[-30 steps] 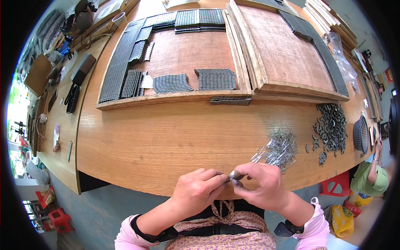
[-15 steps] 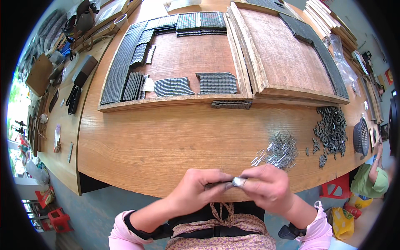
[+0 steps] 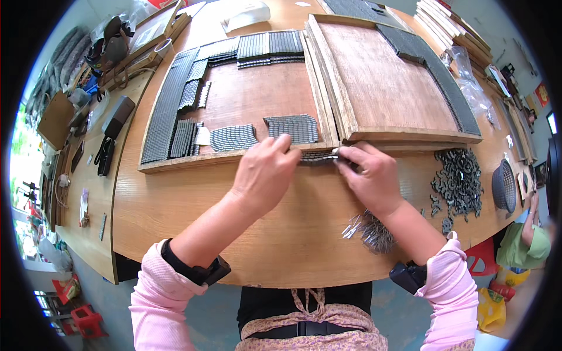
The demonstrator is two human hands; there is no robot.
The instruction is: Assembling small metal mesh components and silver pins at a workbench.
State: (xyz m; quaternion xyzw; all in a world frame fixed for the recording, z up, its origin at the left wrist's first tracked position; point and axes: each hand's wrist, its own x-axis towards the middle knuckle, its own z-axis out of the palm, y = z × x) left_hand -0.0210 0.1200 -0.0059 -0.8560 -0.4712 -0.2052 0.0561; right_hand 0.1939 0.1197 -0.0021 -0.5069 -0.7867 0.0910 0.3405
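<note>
My left hand (image 3: 266,172) and my right hand (image 3: 373,175) reach to the front edge of the left wooden tray (image 3: 228,157). Between them, against the outside of that edge, lies a small stack of dark segmented strips (image 3: 317,159). The fingers of both hands are closed at the two ends of a strip on this stack; my left fingertips are partly hidden. A pale silvery wrap (image 3: 335,152) shows on a right finger. Inside the tray sit several blocks of dark strips (image 3: 293,128), lined up along its sides.
A pile of thin metal pins (image 3: 374,233) lies under my right forearm. Farther right are a heap of small dark pieces (image 3: 459,181) and a grey basket (image 3: 504,186). A second wooden tray (image 3: 392,82) adjoins on the right. At the far right is a person in green (image 3: 523,245).
Both hands have moved forward from the table's near edge to the stack by the tray. They have spread apart. The view has shifted slightly.
</note>
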